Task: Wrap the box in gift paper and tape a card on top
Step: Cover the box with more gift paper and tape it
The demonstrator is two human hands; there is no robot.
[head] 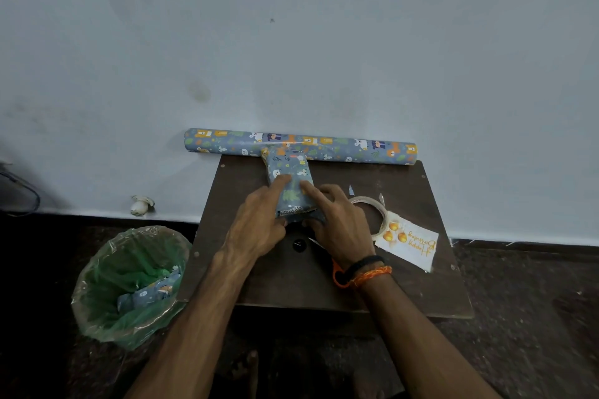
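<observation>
A box point(289, 172) covered in blue animal-print gift paper lies lengthwise on the small dark wooden table point(415, 285), its far end touching the paper roll point(356, 147). My left hand point(259, 223) presses on the box's near left side, fingers on top. My right hand point(337, 220) holds the near right side and the near end flap. A white "Happy Birthday" card point(411, 244) lies to the right, beside a clear tape roll point(376, 209). Orange-handled scissors point(337, 272) lie partly hidden under my right wrist.
A bin lined with green plastic point(129, 282), holding paper scraps, stands on the dark floor left of the table. The pale wall rises right behind the paper roll. A small white object point(141, 204) lies at the wall's base on the left.
</observation>
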